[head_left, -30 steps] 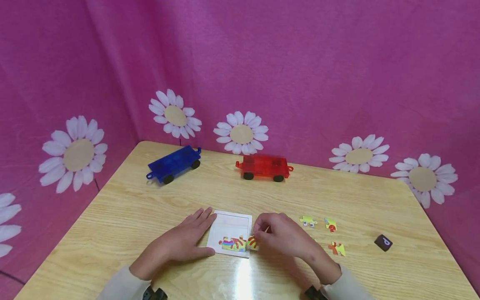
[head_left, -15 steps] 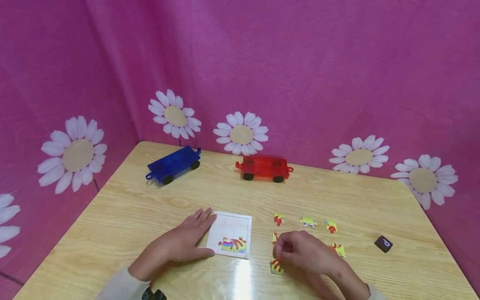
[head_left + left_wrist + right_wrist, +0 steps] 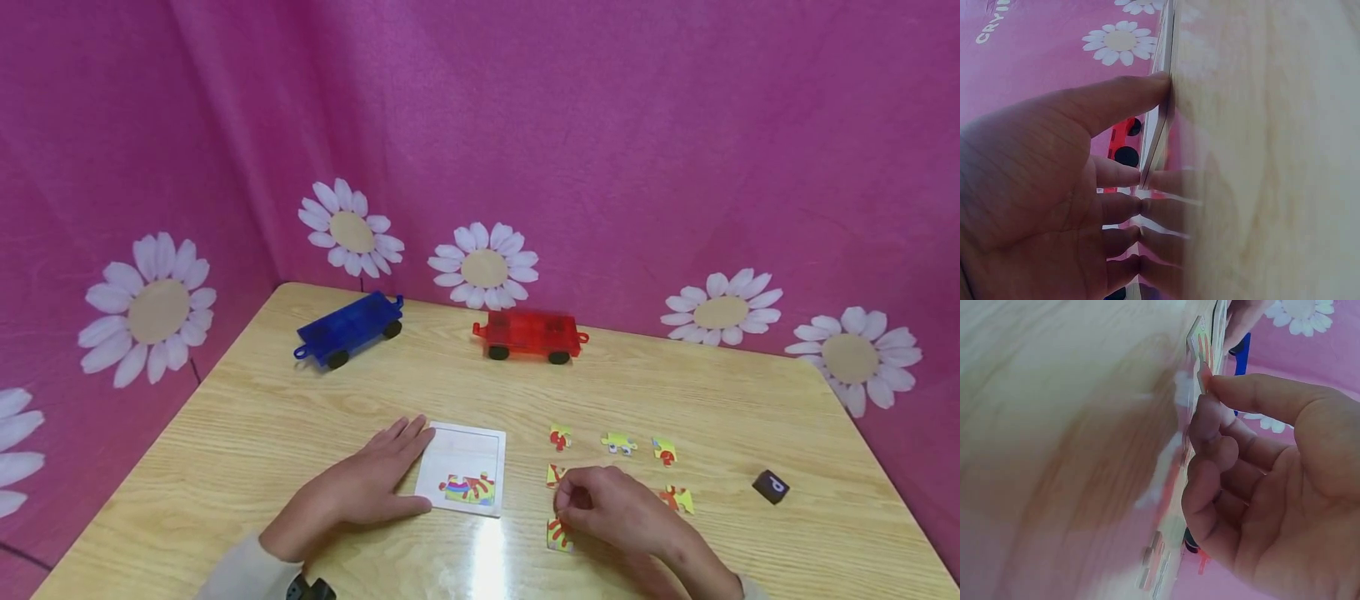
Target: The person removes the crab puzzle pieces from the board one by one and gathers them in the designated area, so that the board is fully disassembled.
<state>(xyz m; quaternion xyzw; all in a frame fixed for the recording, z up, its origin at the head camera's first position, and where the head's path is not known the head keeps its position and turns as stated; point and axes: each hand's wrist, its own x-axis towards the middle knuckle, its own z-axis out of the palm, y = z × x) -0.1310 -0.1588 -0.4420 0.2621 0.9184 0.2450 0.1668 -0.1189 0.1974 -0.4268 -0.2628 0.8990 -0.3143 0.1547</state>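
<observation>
A white square puzzle tray [image 3: 459,450] lies flat on the table, with joined yellow, red and rainbow-striped puzzle pieces [image 3: 472,489] along its lower side. My left hand [image 3: 375,479] rests at the tray's left side, fingers stretched out. In the left wrist view its thumb and index finger touch the tray edge [image 3: 1159,134]. Right of the tray, my right hand [image 3: 615,508] pinches the corner of a yellow puzzle piece with red stripes [image 3: 558,536] between thumb and index finger. That piece [image 3: 1199,344] shows at the fingertips in the right wrist view, close against the table.
Loose puzzle pieces lie around the right hand: one with red [image 3: 559,437], one with eyes [image 3: 618,443], others at right [image 3: 665,452] and partly behind the hand [image 3: 678,499]. A black block [image 3: 771,487] sits farther right. Blue [image 3: 348,329] and red [image 3: 528,333] toy wagons stand behind.
My right hand has carried the striped piece from the tray's right edge down to the table at the right, uncovering other loose pieces. In the last half second little moves; the left hand stays put.
</observation>
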